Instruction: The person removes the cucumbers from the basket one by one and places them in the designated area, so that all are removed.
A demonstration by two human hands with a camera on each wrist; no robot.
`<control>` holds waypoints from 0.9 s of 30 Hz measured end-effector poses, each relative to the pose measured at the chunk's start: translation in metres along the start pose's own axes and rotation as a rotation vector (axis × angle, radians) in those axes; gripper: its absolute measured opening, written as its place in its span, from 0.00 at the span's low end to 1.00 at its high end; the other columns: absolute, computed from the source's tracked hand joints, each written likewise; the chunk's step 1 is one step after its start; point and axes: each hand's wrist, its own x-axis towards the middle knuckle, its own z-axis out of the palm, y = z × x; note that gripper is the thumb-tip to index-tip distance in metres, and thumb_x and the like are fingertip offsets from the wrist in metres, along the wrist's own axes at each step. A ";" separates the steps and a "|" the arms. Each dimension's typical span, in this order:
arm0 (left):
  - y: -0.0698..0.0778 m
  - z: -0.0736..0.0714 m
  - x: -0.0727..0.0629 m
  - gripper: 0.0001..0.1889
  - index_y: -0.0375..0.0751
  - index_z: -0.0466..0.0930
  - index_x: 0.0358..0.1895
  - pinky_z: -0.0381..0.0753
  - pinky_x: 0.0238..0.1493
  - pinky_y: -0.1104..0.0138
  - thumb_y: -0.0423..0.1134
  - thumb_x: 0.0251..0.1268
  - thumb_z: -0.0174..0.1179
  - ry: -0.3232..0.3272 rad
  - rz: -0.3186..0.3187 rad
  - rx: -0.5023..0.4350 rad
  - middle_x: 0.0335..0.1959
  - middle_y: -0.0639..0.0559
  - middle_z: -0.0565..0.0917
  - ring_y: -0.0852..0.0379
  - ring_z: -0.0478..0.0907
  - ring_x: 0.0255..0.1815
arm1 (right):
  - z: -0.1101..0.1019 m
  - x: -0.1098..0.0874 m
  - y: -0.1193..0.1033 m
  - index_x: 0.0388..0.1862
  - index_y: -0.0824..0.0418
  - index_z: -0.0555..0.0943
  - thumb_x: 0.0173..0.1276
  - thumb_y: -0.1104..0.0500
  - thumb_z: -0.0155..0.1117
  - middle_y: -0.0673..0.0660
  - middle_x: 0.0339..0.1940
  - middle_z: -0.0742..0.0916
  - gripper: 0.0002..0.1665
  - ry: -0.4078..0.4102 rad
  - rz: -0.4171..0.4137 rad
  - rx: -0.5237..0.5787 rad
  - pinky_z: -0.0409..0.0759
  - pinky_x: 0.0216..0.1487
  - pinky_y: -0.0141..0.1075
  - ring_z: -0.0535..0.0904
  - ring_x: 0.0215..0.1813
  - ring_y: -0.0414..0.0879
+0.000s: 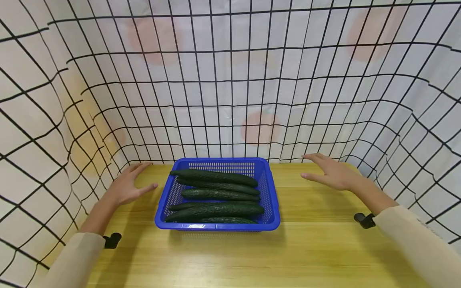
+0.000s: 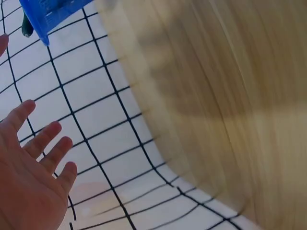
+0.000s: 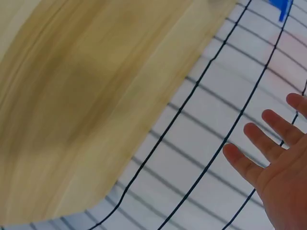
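Note:
Several dark green cucumbers (image 1: 220, 195) lie lengthwise in a blue plastic basket (image 1: 217, 227) on the wooden table. My left hand (image 1: 127, 186) hovers to the left of the basket, fingers spread and holding nothing. On the other side, farther from the basket, my right hand (image 1: 333, 173) is held in the air with fingers extended and nothing in them. Each wrist view shows its own palm, the left hand (image 2: 31, 177) and the right hand (image 3: 283, 167), with the fingers apart. A corner of the basket (image 2: 57, 14) and one cucumber tip (image 2: 27, 26) appear in the left wrist view.
A white sheet with a black grid (image 1: 230, 92) encloses the table's back and both sides. The wooden tabletop (image 1: 230, 260) extends in front of the basket and to its right. Black wrist mounts (image 1: 113, 241) stick out beside both sleeves.

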 end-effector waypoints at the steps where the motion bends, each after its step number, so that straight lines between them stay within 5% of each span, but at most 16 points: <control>1: 0.001 0.001 0.001 0.47 0.48 0.56 0.83 0.60 0.67 0.24 0.67 0.67 0.58 0.003 -0.001 -0.010 0.79 0.29 0.59 0.23 0.58 0.76 | 0.000 0.003 -0.004 0.83 0.52 0.59 0.75 0.29 0.52 0.67 0.81 0.65 0.47 -0.003 -0.003 0.017 0.69 0.65 0.74 0.65 0.76 0.72; 8: 0.011 0.011 0.001 0.43 0.51 0.56 0.83 0.65 0.63 0.24 0.65 0.70 0.57 0.001 -0.013 -0.103 0.75 0.30 0.66 0.24 0.65 0.71 | 0.005 0.027 -0.037 0.83 0.55 0.60 0.76 0.31 0.53 0.66 0.79 0.69 0.47 0.001 -0.056 0.101 0.66 0.71 0.69 0.66 0.77 0.67; 16: 0.024 0.028 0.005 0.39 0.40 0.60 0.80 0.79 0.61 0.38 0.50 0.72 0.62 0.004 0.021 -0.314 0.65 0.31 0.76 0.32 0.78 0.59 | 0.008 0.053 -0.074 0.81 0.57 0.64 0.76 0.35 0.57 0.62 0.75 0.75 0.44 0.022 -0.134 0.188 0.72 0.69 0.64 0.73 0.72 0.63; 27: 0.041 0.047 0.007 0.38 0.40 0.60 0.81 0.88 0.49 0.51 0.46 0.72 0.62 -0.036 -0.053 -0.456 0.60 0.33 0.80 0.40 0.84 0.53 | 0.005 0.084 -0.125 0.79 0.54 0.67 0.75 0.35 0.58 0.57 0.73 0.78 0.41 0.018 -0.215 0.282 0.78 0.65 0.56 0.76 0.70 0.56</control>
